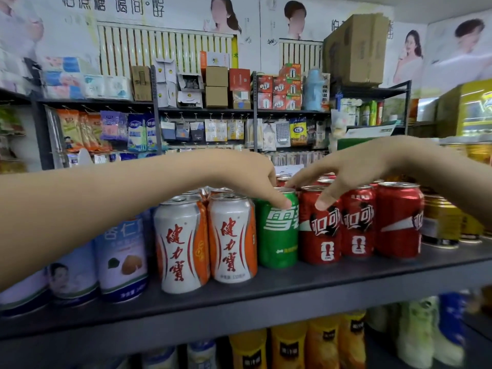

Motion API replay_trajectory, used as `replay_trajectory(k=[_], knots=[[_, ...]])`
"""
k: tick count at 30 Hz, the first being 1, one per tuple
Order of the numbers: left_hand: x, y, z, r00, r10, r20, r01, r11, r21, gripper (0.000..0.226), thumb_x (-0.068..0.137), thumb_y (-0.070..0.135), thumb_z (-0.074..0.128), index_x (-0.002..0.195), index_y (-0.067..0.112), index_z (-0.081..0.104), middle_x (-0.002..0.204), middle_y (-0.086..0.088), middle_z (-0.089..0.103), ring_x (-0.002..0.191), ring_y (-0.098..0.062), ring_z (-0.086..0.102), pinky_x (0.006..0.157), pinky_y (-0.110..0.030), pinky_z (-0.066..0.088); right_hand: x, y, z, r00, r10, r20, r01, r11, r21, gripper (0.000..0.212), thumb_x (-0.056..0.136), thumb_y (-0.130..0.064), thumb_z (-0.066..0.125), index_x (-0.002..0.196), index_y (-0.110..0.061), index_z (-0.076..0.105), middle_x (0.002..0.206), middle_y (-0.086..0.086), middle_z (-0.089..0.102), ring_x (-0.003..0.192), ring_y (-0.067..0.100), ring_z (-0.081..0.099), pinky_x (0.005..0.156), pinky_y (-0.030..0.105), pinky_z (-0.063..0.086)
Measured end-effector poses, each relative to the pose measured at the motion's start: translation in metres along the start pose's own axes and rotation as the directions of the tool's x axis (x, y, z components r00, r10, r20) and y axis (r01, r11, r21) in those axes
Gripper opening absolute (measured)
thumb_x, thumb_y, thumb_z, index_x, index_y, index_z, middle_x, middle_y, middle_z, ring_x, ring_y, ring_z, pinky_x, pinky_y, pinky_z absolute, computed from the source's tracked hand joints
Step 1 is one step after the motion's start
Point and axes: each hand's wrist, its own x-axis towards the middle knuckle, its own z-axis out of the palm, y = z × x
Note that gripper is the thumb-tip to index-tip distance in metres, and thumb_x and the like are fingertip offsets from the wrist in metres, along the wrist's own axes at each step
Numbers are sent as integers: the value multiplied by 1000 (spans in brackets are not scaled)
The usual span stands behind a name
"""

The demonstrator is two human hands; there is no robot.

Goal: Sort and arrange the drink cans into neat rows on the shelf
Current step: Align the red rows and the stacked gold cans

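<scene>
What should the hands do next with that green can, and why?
Probably slide the green can squarely into line with the front row. The left hand grips its top, thumb on its front, and the right hand holds the red can beside it, so both look set to adjust. The green can stands tight between the white-and-orange cans and the red ones.

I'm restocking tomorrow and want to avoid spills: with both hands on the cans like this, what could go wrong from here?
The left hand grips the green can near its top. Packed between the white-and-orange cans and the leftmost red can, it may drag a neighbour over when moved.
The right hand holds that red can right beside the left hand, so the hands could bump.
A toppled can could roll off the shelf at its open front edge.
</scene>
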Motion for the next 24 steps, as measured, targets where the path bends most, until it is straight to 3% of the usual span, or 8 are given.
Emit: replay_trajectory(k=[5, 7, 10, 13, 16, 19, 22, 24], knots=[[2, 1, 3, 999, -11, -38, 11, 1000, -3, 51, 82, 55, 60, 95, 6, 68, 89, -7, 70, 72, -17, 56, 68, -29, 47, 6, -1, 18, 969, -29, -245, 36, 999, 22, 56, 85, -31, 68, 136, -35, 45, 135, -12, 50, 119, 5, 47, 95, 22, 33], [-1, 2, 2, 999, -39, -31, 38, 998, -45, 46, 81, 54, 63, 90, 8, 67, 83, -3, 69, 74, -20, 62, 69, -29, 50, 7, -1, 21, 958, -48, -281, 65, 997, 52, 63, 83, -35, 70, 138, -35, 41, 137, -13, 49, 118, 3, 47, 96, 22, 35], [-5, 7, 2, 995, -93, -36, 92, 995, -43, 52, 82, 55, 60, 105, 9, 66, 99, -4, 69, 93, -21, 65, 74, -27, 52, -4, 8, 19, 952, -62, -301, 80, 996, 49, 69, 81, -47, 67, 142, -38, 35, 146, -16, 39, 121, -3, 38, 102, 22, 28], [-6, 22, 3, 989, -125, -78, 126, 992, 2, 58, 86, 61, 50, 119, 15, 60, 111, 1, 65, 91, -14, 61, 67, -16, 43, -30, 24, 14, 927, -60, -371, 70, 998, 12, 65, 84, -48, 61, 142, -39, 33, 147, -18, 36, 118, -7, 32, 98, 20, 24], [1, 45, 5, 979, -137, -153, 139, 990, -1, 64, 84, 66, 45, 126, 19, 54, 120, 1, 59, 95, -12, 53, 73, -21, 45, -54, 49, 13, 942, -36, -334, 17, 998, -60, 63, 87, -43, 60, 143, -39, 30, 146, -16, 37, 117, -5, 33, 96, 19, 24], [15, 65, 12, 975, -149, -165, 155, 988, 24, 60, 81, 71, 44, 105, 16, 54, 105, 0, 57, 91, -16, 53, 75, -25, 44, -66, 76, 22, 966, 24, -256, -58, 990, -126, 67, 87, -44, 60, 145, -41, 25, 151, -11, 32, 130, 8, 36, 104, 27, 27], [27, 80, 14, 968, -205, -146, 216, 974, 62, 65, 84, 67, 46, 112, 9, 57, 113, -3, 63, 98, -20, 60, 83, -31, 48, -72, 97, 32, 975, 71, -210, -106, 982, -158, 70, 89, -41, 60, 146, -43, 20, 151, -7, 34, 131, 15, 39, 107, 34, 30], [34, 81, 13, 966, -224, -126, 234, 970, 72, 59, 84, 64, 49, 102, 9, 57, 116, -8, 65, 96, -21, 61, 81, -30, 49, -72, 106, 37, 975, 55, -214, -91, 983, -162, 69, 91, -35, 58, 147, -41, 18, 148, -6, 38, 128, 15, 42, 103, 32, 34]])
